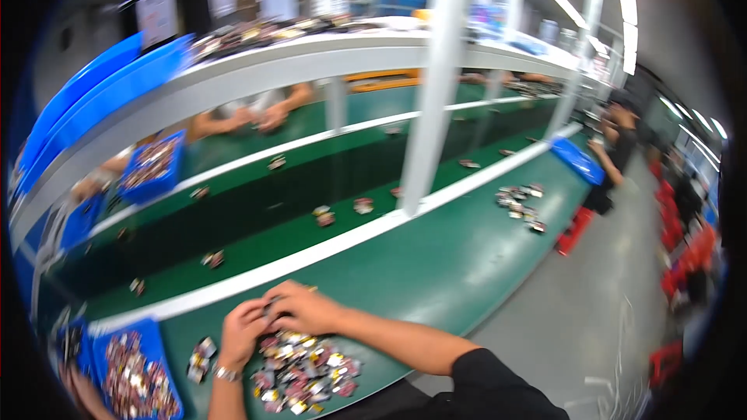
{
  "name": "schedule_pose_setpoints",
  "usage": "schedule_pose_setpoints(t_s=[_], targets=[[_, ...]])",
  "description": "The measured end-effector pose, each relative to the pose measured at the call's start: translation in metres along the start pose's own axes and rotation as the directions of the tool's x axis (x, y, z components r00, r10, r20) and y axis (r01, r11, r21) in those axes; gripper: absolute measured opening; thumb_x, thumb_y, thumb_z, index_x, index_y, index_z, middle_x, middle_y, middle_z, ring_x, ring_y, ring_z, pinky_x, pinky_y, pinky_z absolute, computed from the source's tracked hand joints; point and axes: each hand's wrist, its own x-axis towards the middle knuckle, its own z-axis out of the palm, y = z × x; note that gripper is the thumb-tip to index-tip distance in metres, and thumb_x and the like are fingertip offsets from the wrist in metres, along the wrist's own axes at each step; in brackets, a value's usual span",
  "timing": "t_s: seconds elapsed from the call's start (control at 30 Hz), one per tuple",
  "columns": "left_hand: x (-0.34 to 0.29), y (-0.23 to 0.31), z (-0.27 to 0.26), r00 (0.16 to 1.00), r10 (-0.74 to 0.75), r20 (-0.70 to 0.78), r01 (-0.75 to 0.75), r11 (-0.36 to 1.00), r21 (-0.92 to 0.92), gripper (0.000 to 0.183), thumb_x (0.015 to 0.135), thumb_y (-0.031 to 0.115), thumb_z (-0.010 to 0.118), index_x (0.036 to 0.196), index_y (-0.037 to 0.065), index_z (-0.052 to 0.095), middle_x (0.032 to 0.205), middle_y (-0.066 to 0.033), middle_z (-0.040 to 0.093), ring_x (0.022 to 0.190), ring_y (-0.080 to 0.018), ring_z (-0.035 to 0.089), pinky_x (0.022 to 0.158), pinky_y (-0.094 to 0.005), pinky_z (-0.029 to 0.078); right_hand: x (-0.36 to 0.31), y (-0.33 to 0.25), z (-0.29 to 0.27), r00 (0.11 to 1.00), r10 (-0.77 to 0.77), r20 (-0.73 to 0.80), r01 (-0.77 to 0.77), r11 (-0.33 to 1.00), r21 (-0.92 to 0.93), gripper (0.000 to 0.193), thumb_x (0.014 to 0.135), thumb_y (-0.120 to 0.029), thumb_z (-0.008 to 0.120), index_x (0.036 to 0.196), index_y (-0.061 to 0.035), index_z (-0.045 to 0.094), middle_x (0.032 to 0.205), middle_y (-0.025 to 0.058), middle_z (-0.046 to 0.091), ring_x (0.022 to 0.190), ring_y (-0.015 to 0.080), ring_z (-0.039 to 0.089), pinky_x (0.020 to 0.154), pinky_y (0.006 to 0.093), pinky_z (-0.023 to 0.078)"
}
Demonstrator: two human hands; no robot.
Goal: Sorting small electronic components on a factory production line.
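Two hands meet over a small part at the pile's far edge

And here they are, fingertip to fingertip: the left hand [245, 327] and the right hand [307, 309], both with fingers curled in narrow at the far edge of the pile [307, 377]. A small dark part [272, 307] shows between them; blur and knuckles hide which hand carries the pinch, so I cannot tell how firmly either one grips.

How does it handle? Light, I'd say, and stiff, small enough for fingertips alone. The pieces in the pile flash silver, yellow and dull red, and those shiny faces look likely to slip. Anything thin on them could bend, so the best hold seems to be across the firm outer sides, thumb against forefinger, with a gentle squeeze.

Moving outward now! A bracelet or watch [226, 374] circles the left wrist, just left of the pile. Past that wrist sits a little cluster of parts [202, 359], apart from the pile, and farther left a blue tray [152, 327] loaded with similar pieces. Well to the right of the pile, another loose group [520, 204] lies on the green surface [436, 264]. Beyond the pile, behind a white rail [311, 253], scattered parts dot the dark belt [296, 202].
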Motion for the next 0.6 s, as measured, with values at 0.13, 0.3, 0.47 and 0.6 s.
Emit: schedule_pose_setpoints(t_s=[0.13, 0.3, 0.47, 0.6], targets=[[-0.004, -0.004, -0.002, 0.999, 0.015, -0.036, -0.014, 1.000, 0.016, 0.043, 0.081, -0.002, 0.066, 0.121, -0.006, 0.049, 0.111, -0.0181, 0.063, 0.095, -0.0242, 0.066, 0.080, -0.0344, 0.059, 0.000, 0.000, 0.007, 0.998, 0.044, -0.045, -0.042, 0.998, 0.044, 0.014, 0.075, -0.014, 0.068, 0.083, -0.0030, 0.066, 0.111, 0.0125, 0.058, 0.110, 0.0308, 0.052, 0.095, 0.0400, 0.043], [0.004, -0.010, 0.005, 1.000, 0.022, 0.009, -0.023, 0.994, 0.106, 0.045, 0.082, 0.003, 0.069, 0.122, -0.003, 0.050, 0.111, -0.0142, 0.064, 0.093, -0.0206, 0.067, 0.076, -0.0306, 0.060, -0.009, 0.001, 0.002, 0.987, 0.093, -0.130, -0.084, 0.994, 0.070, 0.011, 0.073, -0.013, 0.066, 0.075, -0.0025, 0.064, 0.104, 0.0109, 0.059, 0.103, 0.0288, 0.053, 0.087, 0.0376, 0.045], [0.004, -0.014, -0.006, 0.997, 0.048, -0.062, -0.039, 0.989, 0.142, 0.034, 0.088, 0.002, 0.058, 0.120, -0.002, 0.049, 0.106, -0.0121, 0.064, 0.087, -0.0175, 0.066, 0.069, -0.0276, 0.059, -0.005, 0.004, 0.009, 0.992, 0.074, -0.106, -0.062, 0.992, 0.113, 0.012, 0.071, -0.013, 0.067, 0.075, -0.0024, 0.064, 0.105, 0.0115, 0.058, 0.103, 0.0289, 0.052, 0.088, 0.0374, 0.045], [0.002, -0.004, 0.006, 0.997, 0.028, -0.069, -0.012, 0.975, 0.222, 0.028, 0.092, 0.001, 0.054, 0.119, -0.003, 0.051, 0.104, -0.0122, 0.063, 0.088, -0.0166, 0.064, 0.071, -0.0255, 0.054, -0.009, 0.004, 0.010, 0.994, 0.040, -0.097, -0.029, 0.993, 0.115, 0.014, 0.072, -0.015, 0.069, 0.076, -0.0028, 0.065, 0.108, 0.0120, 0.056, 0.104, 0.0290, 0.051, 0.090, 0.0377, 0.044]])
